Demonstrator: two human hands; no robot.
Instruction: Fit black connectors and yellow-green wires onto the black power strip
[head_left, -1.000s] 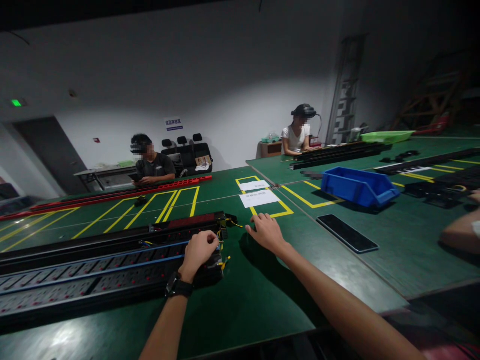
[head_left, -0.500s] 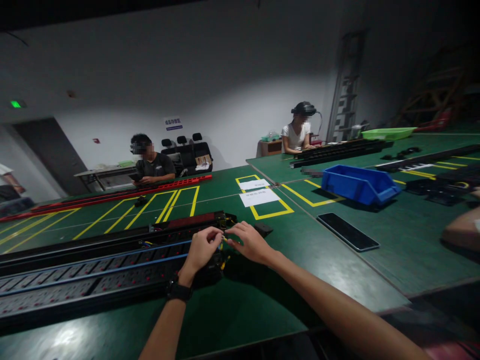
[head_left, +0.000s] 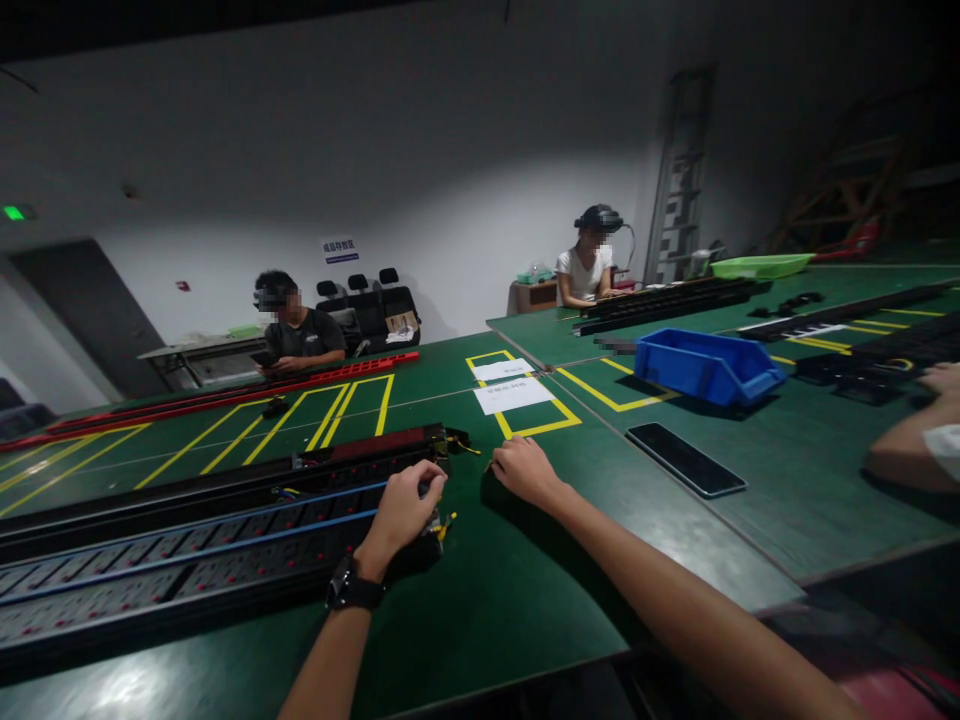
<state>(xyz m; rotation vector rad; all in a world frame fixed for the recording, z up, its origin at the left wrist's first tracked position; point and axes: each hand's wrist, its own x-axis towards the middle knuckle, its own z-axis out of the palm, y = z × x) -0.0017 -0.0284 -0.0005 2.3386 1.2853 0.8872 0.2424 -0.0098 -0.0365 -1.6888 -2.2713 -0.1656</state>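
A long black rail-shaped assembly (head_left: pixel 247 545) with rows of slotted grey-black modules, red dots and blue strips lies at the left, its end near the middle of the table. Over that end is my left hand (head_left: pixel 409 505), wearing a black watch (head_left: pixel 352 588); its fingers are curled together, and what they grip is hidden. Yellow-tipped wires (head_left: pixel 448 525) stick out beside it. My right hand (head_left: pixel 525 468) rests low over the green table, apart from the assembly. Its fingers are bunched, and whatever is under them is hidden.
Right of my hands lie a phone (head_left: pixel 686 460) and a blue bin (head_left: pixel 705 366). White paper labels (head_left: pixel 514 395) sit inside yellow tape. A co-worker's arm (head_left: pixel 919 450) rests at the right edge. Two people (head_left: pixel 300 335) sit across the table, near red (head_left: pixel 352 368) and black rails (head_left: pixel 667 305).
My right hand has moved right, away from the assembly's end and my left hand, down to the table where a small black piece lay. My left hand stays at the assembly's end.
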